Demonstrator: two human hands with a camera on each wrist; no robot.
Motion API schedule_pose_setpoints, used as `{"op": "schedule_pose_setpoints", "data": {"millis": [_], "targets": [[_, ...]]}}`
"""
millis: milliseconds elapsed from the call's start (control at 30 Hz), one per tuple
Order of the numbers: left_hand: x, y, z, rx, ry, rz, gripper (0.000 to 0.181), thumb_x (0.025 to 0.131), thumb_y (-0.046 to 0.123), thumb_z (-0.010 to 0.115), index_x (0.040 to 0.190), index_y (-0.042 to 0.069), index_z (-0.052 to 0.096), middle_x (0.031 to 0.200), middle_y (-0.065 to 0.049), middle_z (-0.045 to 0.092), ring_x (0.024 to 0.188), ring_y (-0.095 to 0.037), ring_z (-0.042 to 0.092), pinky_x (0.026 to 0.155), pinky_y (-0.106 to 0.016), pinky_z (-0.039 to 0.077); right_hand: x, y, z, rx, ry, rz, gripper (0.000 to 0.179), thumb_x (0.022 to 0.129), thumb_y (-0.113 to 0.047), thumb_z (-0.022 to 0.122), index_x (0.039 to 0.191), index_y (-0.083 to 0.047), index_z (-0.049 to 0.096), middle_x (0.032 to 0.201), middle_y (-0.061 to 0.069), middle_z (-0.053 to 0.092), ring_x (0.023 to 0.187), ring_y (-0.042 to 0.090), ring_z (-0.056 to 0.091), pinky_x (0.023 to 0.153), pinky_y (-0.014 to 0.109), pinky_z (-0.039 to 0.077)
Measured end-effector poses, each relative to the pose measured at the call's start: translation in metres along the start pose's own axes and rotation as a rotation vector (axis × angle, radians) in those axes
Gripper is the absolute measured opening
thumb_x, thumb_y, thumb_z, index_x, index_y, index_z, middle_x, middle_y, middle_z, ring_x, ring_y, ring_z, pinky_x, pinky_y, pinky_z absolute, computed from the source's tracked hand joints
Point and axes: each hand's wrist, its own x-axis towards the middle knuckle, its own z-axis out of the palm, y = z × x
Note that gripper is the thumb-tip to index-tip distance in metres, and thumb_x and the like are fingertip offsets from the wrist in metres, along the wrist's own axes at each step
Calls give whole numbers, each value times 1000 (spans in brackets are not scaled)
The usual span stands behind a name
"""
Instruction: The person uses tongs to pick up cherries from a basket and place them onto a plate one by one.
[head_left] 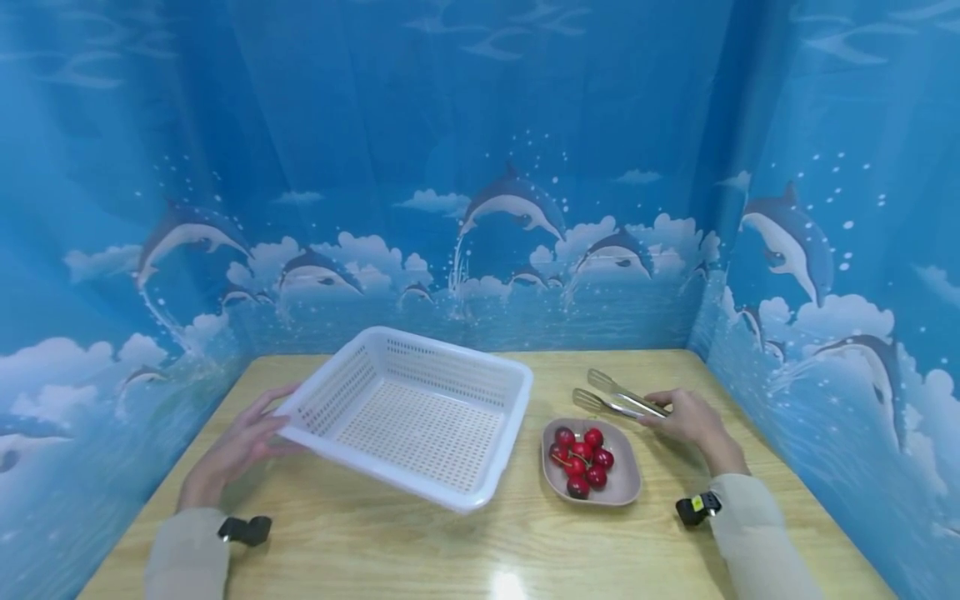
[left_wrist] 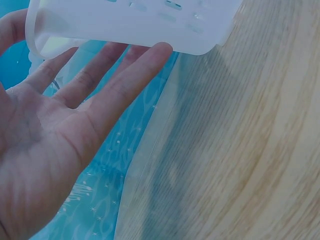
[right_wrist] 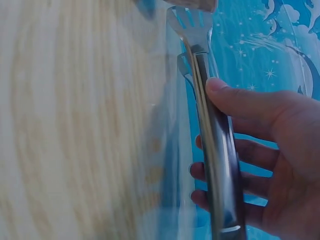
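Note:
A white plastic basket [head_left: 420, 425] with slotted walls and a perforated floor is held tilted, its near right corner lower, off the table. My left hand [head_left: 243, 442] grips its left edge, thumb at the rim and fingers [left_wrist: 127, 82] beneath it. At the right, my right hand [head_left: 686, 418] holds metal tongs [head_left: 630, 398] by the handle, thumb on one side and fingers round the other. The tongs' slotted ends are apart and point left, above the far side of a pinkish dish [head_left: 628, 483]. Several dark red cherries [head_left: 577, 467] lie in that dish.
The light wooden table [head_left: 360, 550] carries the dish, right of the basket. Blue curtains [head_left: 420, 167] printed with dolphins and clouds enclose the back and both sides, close to the table's edges.

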Motion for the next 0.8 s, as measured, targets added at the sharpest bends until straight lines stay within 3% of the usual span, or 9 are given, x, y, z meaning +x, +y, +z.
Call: {"op": "schedule_pose_setpoints", "data": {"millis": [267,800], "targets": [[1,-3,-2,-19,-10,9,55,110,1,32,164,13,23,143,3,61,124,-17,67,102,-47,60,2,6,6,-16,-14,-37,56,84,-39,83,125,-3,72,117,20,76,104,46,69,84,61,58],[0,-2,-1,-7,2,5,56,110,1,32,164,13,22,142,3,62,123,-18,68,102,-47,60,3,7,5,-19,-57,-15,59,85,-43,81,128,-4,71,119,21,75,103,44,69,79,59,58]]}}
